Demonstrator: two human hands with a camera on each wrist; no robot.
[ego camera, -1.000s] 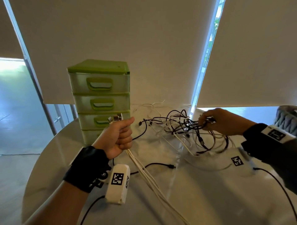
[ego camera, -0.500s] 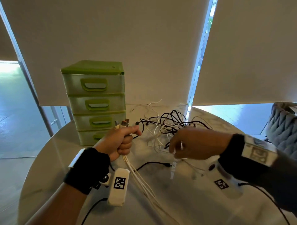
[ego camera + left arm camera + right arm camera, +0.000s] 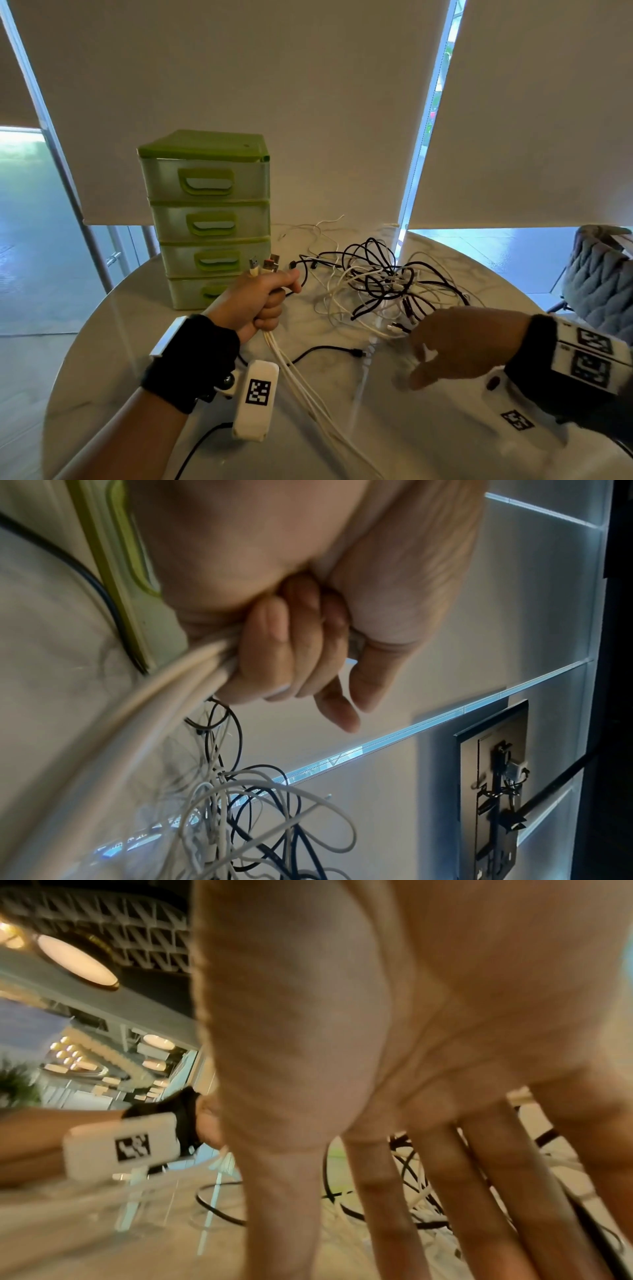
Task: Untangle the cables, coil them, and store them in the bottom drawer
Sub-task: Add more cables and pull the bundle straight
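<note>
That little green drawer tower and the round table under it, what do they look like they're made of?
The drawer tower looks like plastic: cloudy see-through drawer fronts, glossy lime-green top and handles. The table looks like polished marble or a marble-look laminate: pale with faint grey veins and a sheen that mirrors the window light. Which of the two, the pictures can't settle.

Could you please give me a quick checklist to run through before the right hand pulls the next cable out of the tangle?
1. Left hand grips the white cables: ok.
2. Plug ends stick up above the fist: ok.
3. Right hand free, fingers spread: ok.
4. Tangle loosened: not ok.
5. Bottom drawer open: not ok, shut.
6. Which loose end to pull next: cannot tell.
</note>
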